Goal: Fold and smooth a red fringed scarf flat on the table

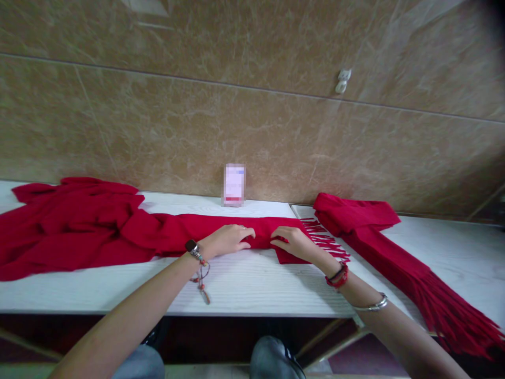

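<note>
A long red scarf (213,226) lies in a flat, narrow strip along the white table, with its fringe (325,239) at the right end. My left hand (229,239) rests on the strip, thumb and fingers bent but apart. Close by on the right, my right hand (292,242) touches the same scarf near the fringed end, its fingers curved over the cloth with a gap to the thumb. Below that hand, a corner of cloth sticks out towards me. Toward the left, the red fabric (79,226) spreads out loose and rumpled.
On the right, another red fringed scarf (379,247) lies folded, its tassels over the front edge. A phone (234,184) leans upright against the brown tiled wall (177,126). A small white fitting (343,80) is on the wall. The white table (236,289) is narrow.
</note>
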A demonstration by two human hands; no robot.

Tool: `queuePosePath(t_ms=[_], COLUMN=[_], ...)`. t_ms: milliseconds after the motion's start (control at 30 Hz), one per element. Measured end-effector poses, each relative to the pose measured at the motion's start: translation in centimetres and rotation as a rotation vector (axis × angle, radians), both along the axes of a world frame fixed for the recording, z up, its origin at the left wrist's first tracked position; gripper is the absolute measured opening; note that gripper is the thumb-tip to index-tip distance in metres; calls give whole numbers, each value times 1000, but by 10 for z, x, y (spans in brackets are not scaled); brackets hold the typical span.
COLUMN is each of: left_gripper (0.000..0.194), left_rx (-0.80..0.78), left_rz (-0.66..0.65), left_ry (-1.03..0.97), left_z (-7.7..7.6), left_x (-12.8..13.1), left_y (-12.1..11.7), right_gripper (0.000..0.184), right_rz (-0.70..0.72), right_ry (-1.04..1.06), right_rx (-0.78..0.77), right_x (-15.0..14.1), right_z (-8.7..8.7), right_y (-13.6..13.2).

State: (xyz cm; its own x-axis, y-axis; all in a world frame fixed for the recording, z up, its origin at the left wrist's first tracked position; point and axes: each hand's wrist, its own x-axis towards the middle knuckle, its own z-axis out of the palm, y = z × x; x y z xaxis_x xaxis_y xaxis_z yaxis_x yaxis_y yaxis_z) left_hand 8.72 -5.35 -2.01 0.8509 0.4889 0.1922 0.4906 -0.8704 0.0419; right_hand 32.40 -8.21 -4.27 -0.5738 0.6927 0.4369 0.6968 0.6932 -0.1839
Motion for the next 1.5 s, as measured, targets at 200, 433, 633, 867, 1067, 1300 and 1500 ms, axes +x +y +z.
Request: queuePosePath(t_ms=[200,433,633,867,1067,1300,1500], left_gripper=[17,14,8,8,17,28,22], left_rx=[27,124,110,91,37,-15,2], left_rz=[87,83,8,-87,-165,-168,-142], left_ry=[45,89,42,48,106,194,207], left_z=[4,1,4,9,6,8,8], left_x=[0,0,-1,-2,-2,0,2], left_y=[1,2,-1,-6,-10,-14,-18], right_gripper=[3,9,7,7,14,21,23], right_rz=[10,-7,44,64,181,248,234], right_ry=[9,54,44,-12,-69,-219,-223], right_rx=[-32,-39,-39,-64,-131,-189,-178], right_x=[-4,-1,0,2,1,-2,-3], right_z=[-2,-1,1,8,17,11,12], right_y=[-2,0,-1,-7,-11,-12,-14])
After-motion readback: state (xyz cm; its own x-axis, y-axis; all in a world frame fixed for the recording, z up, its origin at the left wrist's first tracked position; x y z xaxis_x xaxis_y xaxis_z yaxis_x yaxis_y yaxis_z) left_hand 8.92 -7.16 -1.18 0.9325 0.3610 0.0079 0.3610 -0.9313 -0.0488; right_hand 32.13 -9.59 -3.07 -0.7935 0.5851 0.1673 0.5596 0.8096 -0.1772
